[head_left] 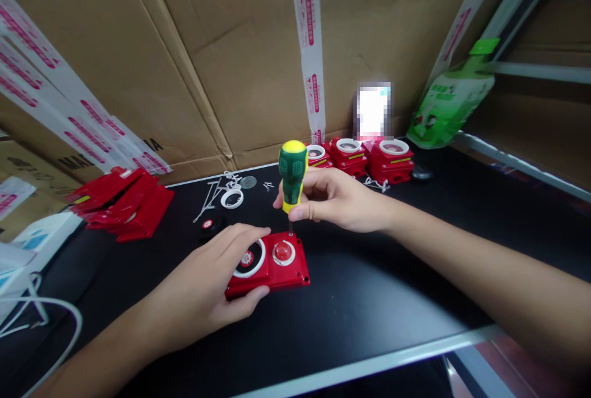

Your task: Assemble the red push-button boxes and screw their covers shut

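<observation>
Fingers [314, 208] and thumb of the right hand [344, 201] close round the lower part of one screwdriver [292, 170], its bulbous yellow-and-green handle dimpled on the grip; it stands nearly upright, handle up, metal shaft down at a far-side corner hole of one red unit [276, 277]. The left hand [203, 281], curved partly open, steadies that unit's left end, thumb along the near edge and fingers over the top. Glossy and rectangular, the unit lies flat on the smooth black tabletop [369, 287], long axis roughly left to right, white ring leftward, single red dome rightward. Beyond sit one loose white ring [231, 199] and one round disc [248, 182]. Three red boxes [391, 167] with white rings line the back, against brown cardboard [249, 47].
</observation>
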Tool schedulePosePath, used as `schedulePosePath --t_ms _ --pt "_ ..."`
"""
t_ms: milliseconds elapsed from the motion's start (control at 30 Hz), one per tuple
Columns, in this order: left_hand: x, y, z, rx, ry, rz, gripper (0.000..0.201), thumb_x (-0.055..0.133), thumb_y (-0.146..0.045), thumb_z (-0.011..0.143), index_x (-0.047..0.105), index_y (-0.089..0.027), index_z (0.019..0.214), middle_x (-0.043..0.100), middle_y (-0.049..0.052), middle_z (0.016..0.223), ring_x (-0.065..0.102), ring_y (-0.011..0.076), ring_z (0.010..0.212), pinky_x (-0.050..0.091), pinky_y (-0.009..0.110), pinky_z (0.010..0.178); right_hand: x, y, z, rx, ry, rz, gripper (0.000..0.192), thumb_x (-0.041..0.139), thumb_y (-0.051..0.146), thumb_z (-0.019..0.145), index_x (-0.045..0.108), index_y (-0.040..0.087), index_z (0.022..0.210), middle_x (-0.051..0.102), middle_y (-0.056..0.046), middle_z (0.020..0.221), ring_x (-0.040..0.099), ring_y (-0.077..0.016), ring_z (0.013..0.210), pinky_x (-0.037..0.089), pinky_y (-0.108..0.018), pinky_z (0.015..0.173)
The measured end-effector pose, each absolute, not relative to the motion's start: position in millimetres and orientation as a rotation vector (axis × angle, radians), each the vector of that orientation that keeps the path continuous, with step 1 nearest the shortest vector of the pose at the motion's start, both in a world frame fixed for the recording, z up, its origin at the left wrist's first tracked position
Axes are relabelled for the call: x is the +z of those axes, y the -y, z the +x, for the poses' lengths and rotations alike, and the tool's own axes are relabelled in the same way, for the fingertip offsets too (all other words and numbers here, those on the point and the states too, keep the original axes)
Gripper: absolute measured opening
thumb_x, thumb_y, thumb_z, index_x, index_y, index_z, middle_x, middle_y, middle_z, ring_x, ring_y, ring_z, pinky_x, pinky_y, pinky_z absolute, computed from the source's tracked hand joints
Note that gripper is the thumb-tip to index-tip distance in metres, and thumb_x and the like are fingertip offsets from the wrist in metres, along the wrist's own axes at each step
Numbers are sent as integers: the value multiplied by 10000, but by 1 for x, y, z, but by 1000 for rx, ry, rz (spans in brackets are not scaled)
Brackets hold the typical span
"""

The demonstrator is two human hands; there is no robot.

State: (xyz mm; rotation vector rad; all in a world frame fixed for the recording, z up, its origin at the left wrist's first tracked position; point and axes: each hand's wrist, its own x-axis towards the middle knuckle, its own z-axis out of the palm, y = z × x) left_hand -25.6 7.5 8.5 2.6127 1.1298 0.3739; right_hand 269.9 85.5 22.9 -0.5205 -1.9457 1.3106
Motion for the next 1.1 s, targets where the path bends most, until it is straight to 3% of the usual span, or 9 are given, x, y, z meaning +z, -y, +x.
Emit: schedulePosePath --t_ms 200,433,567,700,900,1100 --pt "5 -6 -24 392 -1126 2668 657 764 -340 997 477 -297 1587 682 114 1524 724 329 1358 624 464 1137 24 -81 264 1178 1913 -591 379 962 467 850 776 140 901 553 33 811 494 -130 726 382 -283 643" --pt "11 15 -18 426 -1152 2696 659 737 -387 978 475 -294 1576 712 127 1471 753 349 1284 667 473 1048 27 -70 256 1175 1841 -732 425 998 414 795 645 178 803 590 36 823 501 -128 708 402 -301 662" --pt "14 19 -18 488 -1147 2723 733 678 -361 966 407 -269 1641 701 150 1489 744 359 1315 655 499 1087 27 -62 251 1168 1776 -785 413 1001 340 779 621 183 814 581 53 787 493 -120 684 389 -285 624" --pt "14 15 -15 495 -1197 2751 669 680 -322 950 456 -261 1577 746 130 1393 797 322 1206 696 445 1003 25 -57 247 1090 1716 -826 391 976 284 791 597 191 812 530 84 720 438 -98 634 340 -262 570" --pt "9 20 -4 594 -1181 2870 630 727 -334 943 477 -230 1513 809 126 1278 853 294 1047 736 389 865 17 -50 238 909 1652 -880 389 916 309 841 541 213 799 542 74 730 465 -105 652 357 -272 610" --pt "0 33 1 721 -1145 2991 758 767 -391 926 449 -135 1565 819 191 1229 860 344 1007 744 432 823 14 -46 236 951 1614 -878 457 952 306 817 503 225 791 524 78 737 453 -107 658 353 -273 620"
